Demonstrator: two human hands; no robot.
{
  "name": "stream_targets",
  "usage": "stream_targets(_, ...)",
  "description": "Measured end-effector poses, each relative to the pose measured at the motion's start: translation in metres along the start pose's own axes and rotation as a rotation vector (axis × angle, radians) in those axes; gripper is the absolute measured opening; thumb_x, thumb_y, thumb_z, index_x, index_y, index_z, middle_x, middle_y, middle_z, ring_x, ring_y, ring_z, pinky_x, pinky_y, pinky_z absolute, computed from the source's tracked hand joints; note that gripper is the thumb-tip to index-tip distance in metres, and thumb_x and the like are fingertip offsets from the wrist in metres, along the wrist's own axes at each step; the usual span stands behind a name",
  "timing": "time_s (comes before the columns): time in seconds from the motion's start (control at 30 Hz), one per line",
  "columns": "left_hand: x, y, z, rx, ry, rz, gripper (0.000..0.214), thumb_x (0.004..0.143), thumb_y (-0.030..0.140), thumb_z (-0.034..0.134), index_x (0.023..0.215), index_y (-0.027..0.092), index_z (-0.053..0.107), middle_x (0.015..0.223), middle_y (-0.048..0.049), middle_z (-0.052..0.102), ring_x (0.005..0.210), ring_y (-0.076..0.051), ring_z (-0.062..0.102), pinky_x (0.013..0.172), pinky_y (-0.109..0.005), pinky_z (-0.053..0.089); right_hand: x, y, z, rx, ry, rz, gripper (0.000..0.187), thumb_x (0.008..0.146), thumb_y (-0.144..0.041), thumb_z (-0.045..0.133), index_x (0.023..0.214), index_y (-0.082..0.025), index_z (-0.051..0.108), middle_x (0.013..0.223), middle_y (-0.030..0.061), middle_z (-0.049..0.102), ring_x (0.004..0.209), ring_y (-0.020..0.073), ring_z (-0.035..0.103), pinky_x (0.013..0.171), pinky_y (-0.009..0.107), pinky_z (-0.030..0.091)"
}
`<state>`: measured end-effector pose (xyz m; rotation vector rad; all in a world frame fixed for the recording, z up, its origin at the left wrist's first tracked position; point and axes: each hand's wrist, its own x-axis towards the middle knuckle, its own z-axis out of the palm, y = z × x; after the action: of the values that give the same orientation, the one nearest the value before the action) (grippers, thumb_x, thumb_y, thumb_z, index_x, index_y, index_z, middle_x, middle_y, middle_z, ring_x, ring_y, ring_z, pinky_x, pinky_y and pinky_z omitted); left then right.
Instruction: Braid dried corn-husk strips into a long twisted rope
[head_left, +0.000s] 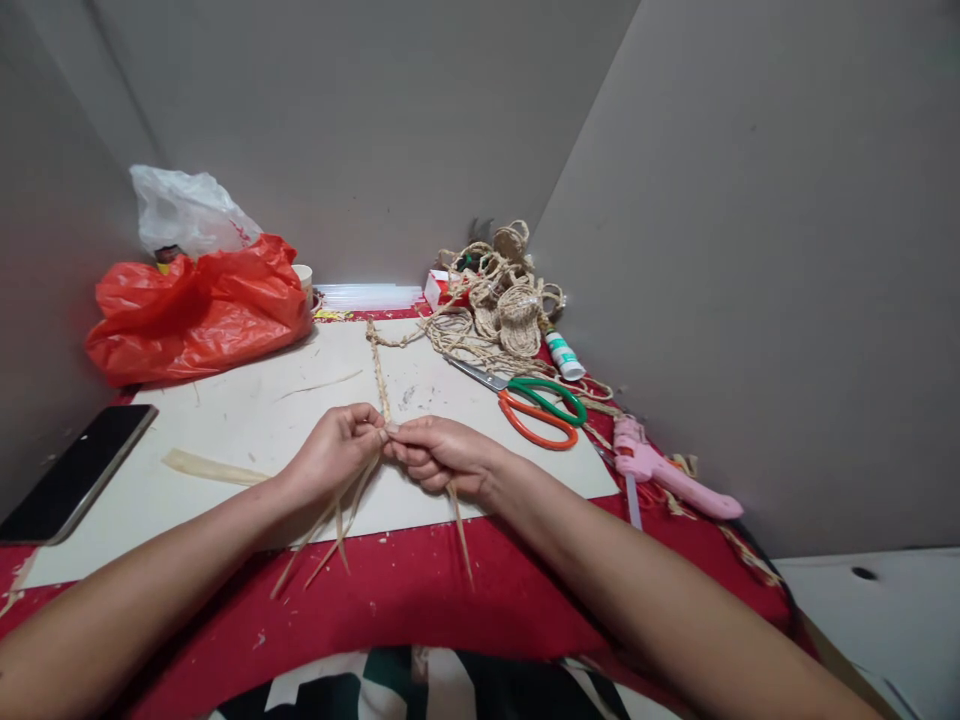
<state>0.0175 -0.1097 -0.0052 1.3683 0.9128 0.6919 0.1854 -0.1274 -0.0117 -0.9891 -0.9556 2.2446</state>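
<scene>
A thin straw braid (380, 375) runs from the far side of the white board toward me and ends at my fingertips. My left hand (341, 445) pinches it from the left, thumb and finger pressed together. Against it, my right hand (442, 452) pinches the same end, its other fingers curled in. Loose straw strands (330, 535) hang below my left hand, and one more strand (461, 535) sticks out beneath my right hand. The exact crossing of strands between the fingertips is hidden. A wide flat straw strip (214, 467) lies left of my left wrist.
Scissors (517, 390) and a pink glue gun (667, 465) lie at right. Behind them are coiled braided cord (487, 300) and a white-green tube (565, 357). A red plastic bag (202, 310) and a phone (79, 475) sit left. The white board (225, 400) rests on red cloth (360, 620).
</scene>
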Motion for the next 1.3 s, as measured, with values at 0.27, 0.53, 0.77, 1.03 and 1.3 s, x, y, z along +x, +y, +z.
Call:
stream_targets(0.27, -0.004, 0.015, -0.006, 0.31, -0.02, 0.047, 0.011, 0.073, 0.022, 0.057, 0.071, 0.015, 0.065, 0.057, 0.0, 0.059, 0.047, -0.008, 0.041, 0.049, -0.021, 0.031, 0.0, 0.012, 0.02, 0.131, 0.229, -0.11, 0.02, 0.079, -0.03, 0.055, 0.07, -0.012, 0.056, 0.041, -0.0124, 0.021, 0.035, 0.0013, 0.009, 0.033, 0.015, 0.007)
stream_targets(0.53, -0.001, 0.018, -0.014, 0.466, -0.073, 0.092, 0.022, 0.072, 0.019, 0.049, 0.074, 0.016, 0.071, 0.067, -0.0026, 0.066, 0.06, -0.014, 0.053, 0.059, -0.024, 0.039, 0.001, 0.013, 0.033, 0.077, 0.425, -0.129, 0.016, 0.075, -0.023, 0.052, 0.062, -0.013, 0.053, 0.034, -0.012, 0.024, 0.031, 0.0013, 0.012, 0.031, 0.015, 0.007)
stream_targets(0.77, -0.011, 0.022, -0.008, 0.326, -0.207, -0.092, 0.021, 0.08, 0.027, 0.048, 0.086, 0.014, 0.063, 0.053, -0.0011, 0.059, 0.039, -0.01, 0.046, 0.043, -0.021, 0.034, 0.001, 0.014, 0.036, 0.081, 0.435, -0.164, 0.024, 0.077, -0.023, 0.049, 0.055, -0.016, 0.044, 0.034, -0.0107, 0.026, 0.03, 0.0014, 0.013, 0.03, 0.015, 0.008)
stream_targets(1.03, -0.023, 0.003, 0.011, 0.406, -0.02, 0.052, 0.03, 0.077, 0.019, 0.048, 0.105, 0.013, 0.058, 0.059, -0.002, 0.063, 0.049, -0.013, 0.055, 0.048, -0.021, 0.038, 0.0, 0.018, 0.032, 0.099, 0.352, -0.158, 0.026, 0.072, -0.025, 0.059, 0.055, -0.017, 0.04, 0.037, -0.0114, 0.026, 0.032, 0.0006, 0.014, 0.032, 0.016, 0.007)
stream_targets(1.3, -0.017, 0.026, -0.007, 0.569, -0.024, 0.127, 0.023, 0.075, 0.027, 0.055, 0.089, 0.014, 0.068, 0.059, -0.001, 0.062, 0.052, -0.014, 0.051, 0.052, -0.023, 0.035, -0.003, 0.017, 0.024, 0.139, 0.277, -0.135, 0.016, 0.071, -0.023, 0.06, 0.064, -0.014, 0.049, 0.039, -0.0126, 0.023, 0.034, 0.0003, 0.011, 0.034, 0.016, 0.006)
